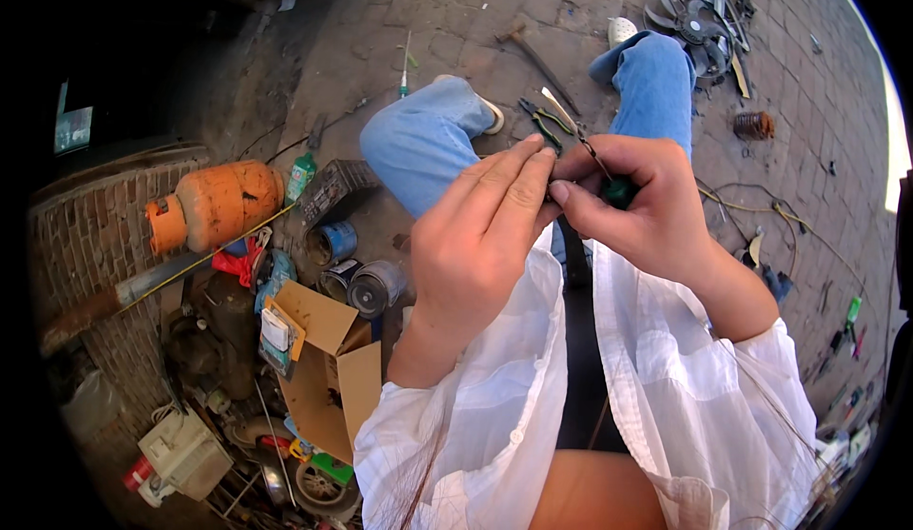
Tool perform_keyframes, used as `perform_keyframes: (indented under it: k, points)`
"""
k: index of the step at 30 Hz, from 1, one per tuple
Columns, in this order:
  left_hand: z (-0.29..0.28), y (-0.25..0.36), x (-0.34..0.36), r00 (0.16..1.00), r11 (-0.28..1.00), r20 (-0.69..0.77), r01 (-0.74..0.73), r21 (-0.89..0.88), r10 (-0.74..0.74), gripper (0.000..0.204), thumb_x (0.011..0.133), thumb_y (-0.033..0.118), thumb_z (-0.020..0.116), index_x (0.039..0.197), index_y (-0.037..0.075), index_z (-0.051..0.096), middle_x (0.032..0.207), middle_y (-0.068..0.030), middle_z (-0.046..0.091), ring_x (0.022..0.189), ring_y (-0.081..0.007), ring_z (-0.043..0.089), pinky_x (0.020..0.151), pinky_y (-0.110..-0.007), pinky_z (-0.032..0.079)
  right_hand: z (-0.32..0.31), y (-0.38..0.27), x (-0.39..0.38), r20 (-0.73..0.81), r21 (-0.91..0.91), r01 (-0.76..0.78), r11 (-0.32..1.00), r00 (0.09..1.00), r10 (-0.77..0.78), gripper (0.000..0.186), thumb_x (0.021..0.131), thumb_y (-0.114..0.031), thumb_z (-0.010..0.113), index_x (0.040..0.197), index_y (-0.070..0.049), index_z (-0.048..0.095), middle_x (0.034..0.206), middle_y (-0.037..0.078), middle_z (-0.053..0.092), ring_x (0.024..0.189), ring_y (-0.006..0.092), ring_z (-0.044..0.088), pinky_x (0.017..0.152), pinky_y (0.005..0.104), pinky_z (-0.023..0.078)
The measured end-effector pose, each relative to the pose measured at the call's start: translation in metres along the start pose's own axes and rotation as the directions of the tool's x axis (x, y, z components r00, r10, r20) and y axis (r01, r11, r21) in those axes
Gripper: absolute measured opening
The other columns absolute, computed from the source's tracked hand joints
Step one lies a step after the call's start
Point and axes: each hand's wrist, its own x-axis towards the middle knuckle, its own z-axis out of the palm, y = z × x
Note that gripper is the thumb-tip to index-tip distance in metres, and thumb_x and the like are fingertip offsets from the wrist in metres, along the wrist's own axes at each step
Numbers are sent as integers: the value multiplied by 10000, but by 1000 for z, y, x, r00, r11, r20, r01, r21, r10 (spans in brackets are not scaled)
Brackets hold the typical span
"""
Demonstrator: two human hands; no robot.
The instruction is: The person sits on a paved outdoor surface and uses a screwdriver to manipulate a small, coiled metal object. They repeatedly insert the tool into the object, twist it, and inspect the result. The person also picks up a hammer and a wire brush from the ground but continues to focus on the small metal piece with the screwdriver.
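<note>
In front of my lap both hands meet. My right hand [642,183] is closed round a small dark green rounded piece [618,192], mostly hidden by my fingers. A thin dark rod [593,154] runs up from beside it; whether the two are joined I cannot tell. My left hand [495,216] has its fingers pressed together, their tips against my right thumb, and whatever they pinch is hidden. Just beyond my hands, pliers with green and black handles [542,127] lie on the ground. Farther off lies a hammer [537,62] with a long handle.
On the left stand an orange gas cylinder [228,205], a green bottle [301,176], a dark crate [338,187], cans [376,288] and an open cardboard box [319,316]. A screwdriver [404,78] lies ahead. Fan parts [696,30], a rusty coil [754,126] and cables [780,208] lie right.
</note>
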Motion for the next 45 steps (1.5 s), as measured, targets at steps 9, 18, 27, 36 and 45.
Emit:
perform_keyframes:
  k: [9, 18, 27, 36, 45]
  points:
    - [4, -6, -2, 998, 997, 11, -69, -21, 69, 408, 638, 27, 751, 1021, -60, 640, 1010, -175, 655, 875, -293, 656, 733, -337, 558, 2, -1, 3, -35, -75, 126, 989, 991, -129, 89, 730, -14, 634, 743, 35, 560, 610, 15, 540, 565, 27, 453, 478, 200, 376]
    - [6, -7, -3, 998, 996, -9, -67, -52, 66, 443, 604, -15, 739, 1034, -63, 638, 1012, -182, 655, 877, -302, 658, 743, -345, 557, 10, -3, 1, -109, -148, 145, 978, 981, -162, 115, 704, -12, 648, 728, 28, 542, 603, 44, 536, 519, 49, 469, 463, 214, 403]
    - [7, -10, -6, 993, 994, -43, -108, -23, 107, 436, 600, -22, 740, 1023, -63, 642, 990, -178, 663, 861, -300, 664, 730, -338, 555, 12, 2, 2, -84, -167, 252, 953, 960, -268, 114, 681, -16, 648, 770, 18, 584, 590, 85, 537, 490, 129, 530, 464, 252, 435]
    - [5, -12, -5, 991, 991, 0, -135, 7, 135, 415, 606, -35, 734, 1009, -63, 641, 976, -181, 663, 849, -300, 663, 722, -337, 551, 9, 14, 4, -49, -281, 331, 901, 932, -358, 138, 665, -51, 650, 791, -10, 612, 572, 112, 537, 481, 260, 531, 460, 312, 443]
    - [2, -14, -6, 996, 955, 54, 80, -285, -68, 390, 674, 143, 760, 1013, -16, 648, 966, -143, 685, 854, -282, 666, 732, -329, 525, -3, -4, 1, 131, 203, -133, 970, 986, 108, 141, 837, -95, 607, 812, 41, 628, 614, 60, 612, 577, 83, 590, 525, 235, 437]
